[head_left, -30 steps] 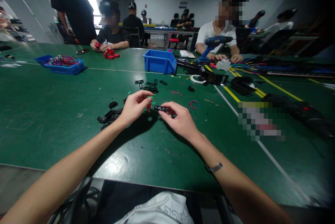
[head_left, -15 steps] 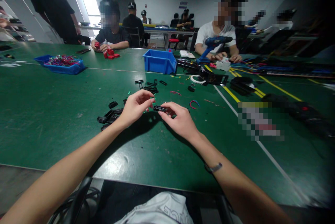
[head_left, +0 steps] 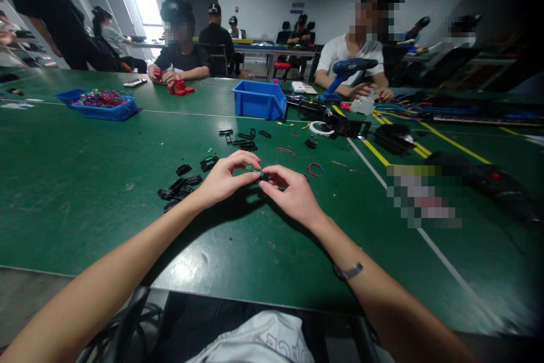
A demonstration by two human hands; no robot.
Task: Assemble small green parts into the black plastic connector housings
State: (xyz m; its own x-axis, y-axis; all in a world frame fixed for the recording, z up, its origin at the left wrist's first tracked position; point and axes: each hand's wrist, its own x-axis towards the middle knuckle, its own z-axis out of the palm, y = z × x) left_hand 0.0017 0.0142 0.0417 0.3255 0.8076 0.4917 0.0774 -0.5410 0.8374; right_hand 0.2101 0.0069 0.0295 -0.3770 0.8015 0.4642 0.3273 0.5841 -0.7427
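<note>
My right hand (head_left: 291, 190) pinches a small black part (head_left: 264, 176) between thumb and fingers, above the green table. Close against it, my left hand (head_left: 227, 179) has thumb and fingertips closed on a small green piece (head_left: 254, 169), which touches or nearly touches the black part; the fingers partly hide both. Left of my hands lies a pile of black housings (head_left: 176, 190), with another black housing (head_left: 209, 163) holding something green nearer. Beyond my hands are thin black frames (head_left: 244, 141).
A blue bin (head_left: 259, 101) stands beyond the frames, and a blue tray (head_left: 113, 111) with coloured wires is at the left. A blue drill (head_left: 346, 71), cables and black parts lie at the right. Two people sit across the table (head_left: 106, 238).
My left hand has moved right, from apart to meeting the black part, and the green piece now shows at its fingertips. The standing person at the far left has shifted left.
</note>
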